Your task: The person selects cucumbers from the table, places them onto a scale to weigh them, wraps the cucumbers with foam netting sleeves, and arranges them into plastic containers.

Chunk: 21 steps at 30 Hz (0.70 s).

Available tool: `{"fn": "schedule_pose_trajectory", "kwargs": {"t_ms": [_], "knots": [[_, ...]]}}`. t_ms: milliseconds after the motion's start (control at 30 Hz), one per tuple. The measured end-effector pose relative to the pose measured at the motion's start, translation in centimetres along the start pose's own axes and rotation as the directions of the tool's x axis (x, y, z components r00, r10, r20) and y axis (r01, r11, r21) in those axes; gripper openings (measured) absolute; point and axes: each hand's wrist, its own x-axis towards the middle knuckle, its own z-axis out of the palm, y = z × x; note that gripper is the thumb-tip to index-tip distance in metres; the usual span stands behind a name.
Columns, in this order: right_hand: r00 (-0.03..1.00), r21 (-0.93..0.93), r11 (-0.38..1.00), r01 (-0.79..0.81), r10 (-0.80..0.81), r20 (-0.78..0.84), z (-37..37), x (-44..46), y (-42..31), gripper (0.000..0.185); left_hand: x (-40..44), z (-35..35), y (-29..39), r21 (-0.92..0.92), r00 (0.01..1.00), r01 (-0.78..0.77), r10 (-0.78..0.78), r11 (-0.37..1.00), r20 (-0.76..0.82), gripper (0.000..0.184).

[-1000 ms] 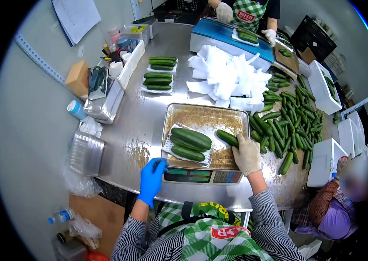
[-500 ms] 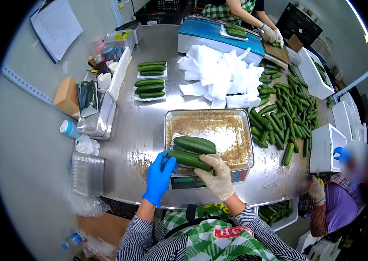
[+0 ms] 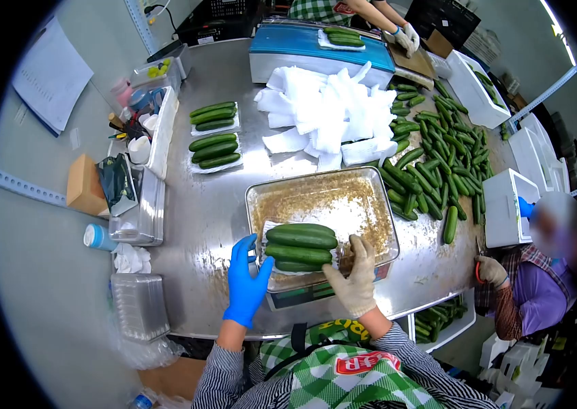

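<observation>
Three cucumbers [image 3: 300, 246] lie side by side on a white pad [image 3: 267, 262], on the metal pan of a weighing scale [image 3: 282, 183]. My left hand [image 3: 247, 283], in a blue glove, is open at the left end of the cucumbers, fingers apart. My right hand [image 3: 354, 279], in a pale knit glove, is open at their right end, thumb and fingers spread round the corner. Whether the fingertips touch the pad or cucumbers I cannot tell. The scale's display [image 3: 295, 297] is partly hidden below the pan.
Two padded sets of cucumbers [image 3: 214, 150] lie at the left. A white heap of pads [image 3: 333, 112] stands behind the scale, beside a large cucumber pile [image 3: 445, 157]. A co-worker's gloved hands [image 3: 405, 39] work at the back; another person [image 3: 534, 286] holds red-handled scissors at the right.
The front cucumber has left my hands and lies with the others on the pad. Both hands have opened and moved apart. The view has shifted slightly.
</observation>
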Motion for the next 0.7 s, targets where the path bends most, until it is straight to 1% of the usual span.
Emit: {"fn": "schedule_pose_trajectory", "kwargs": {"t_ms": [33, 67, 167, 200, 267, 300, 367, 400, 500, 533, 633, 667, 700], "knots": [[0.999, -0.006, 0.999, -0.036, 0.036, -0.007, 0.0, 0.3, 0.4, 0.072, 0.2, 0.0, -0.3, 0.004, 1.000, -0.003, 0.003, 1.000, 0.020, 0.063], [0.993, 0.054, 0.992, -0.110, 0.108, 0.040, -0.3, 0.8, 0.1, 0.069, 0.5, 0.0, 0.0, 0.008, 0.999, -0.006, 0.006, 1.000, 0.040, 0.066], [0.988, -0.011, 0.994, -0.106, 0.106, 0.111, 0.2, 1.7, 0.3, 0.064, 1.9, -0.3, 2.0, 0.219, 0.979, -0.041, -0.005, 0.975, 0.203, 0.064], [0.979, -0.019, 0.994, -0.108, 0.110, 0.174, 0.0, 2.3, -0.1, 0.061, 2.3, -0.3, 2.2, 0.236, 0.972, -0.007, -0.049, 0.972, 0.228, 0.064], [0.972, -0.049, 0.989, -0.138, 0.145, 0.187, -0.2, 3.0, -1.3, 0.060, 3.0, 0.0, 2.6, 0.270, 0.952, 0.057, -0.134, 0.961, 0.275, 0.063], [0.968, -0.063, 0.986, -0.152, 0.162, 0.193, -0.1, 3.3, -1.6, 0.059, 3.1, 0.3, 2.6, 0.360, 0.950, 0.022, -0.132, 0.933, 0.282, 0.059], [0.974, -0.128, 0.984, -0.128, 0.148, 0.168, 0.4, 3.5, -1.8, 0.058, 3.0, 1.2, 2.6, 0.532, 0.947, -0.053, -0.126, 0.845, 0.295, 0.051], [0.978, -0.159, 0.981, -0.114, 0.139, 0.156, 0.6, 3.7, -1.8, 0.057, 2.9, 1.7, 3.2, 0.546, 0.952, 0.020, -0.183, 0.838, 0.245, 0.053], [0.977, -0.152, 0.977, -0.150, 0.170, 0.126, 1.0, 3.7, -1.5, 0.054, 1.7, 3.3, 2.2, 0.485, 0.997, 0.019, -0.052, 0.874, 0.056, 0.049], [0.981, -0.155, 0.975, -0.157, 0.173, 0.092, 1.2, 3.5, -1.4, 0.052, 1.3, 3.9, 2.6, 0.445, 0.998, 0.052, -0.061, 0.894, 0.005, 0.045], [0.979, -0.115, 0.976, -0.184, 0.192, 0.071, 1.6, 3.5, -1.0, 0.051, 1.1, 5.0, 1.8, 0.329, 0.996, 0.021, 0.010, 0.944, -0.094, 0.043], [0.976, -0.082, 0.976, -0.200, 0.207, 0.074, 1.5, 3.7, -1.2, 0.050, 1.3, 5.2, 1.6, 0.249, 0.994, 0.056, -0.029, 0.967, -0.109, 0.048], [0.974, -0.069, 0.975, -0.210, 0.215, 0.077, 1.6, 3.8, -1.2, 0.050, 1.5, 5.3, 1.6, 0.238, 0.992, 0.040, -0.011, 0.971, -0.122, 0.052]]}}
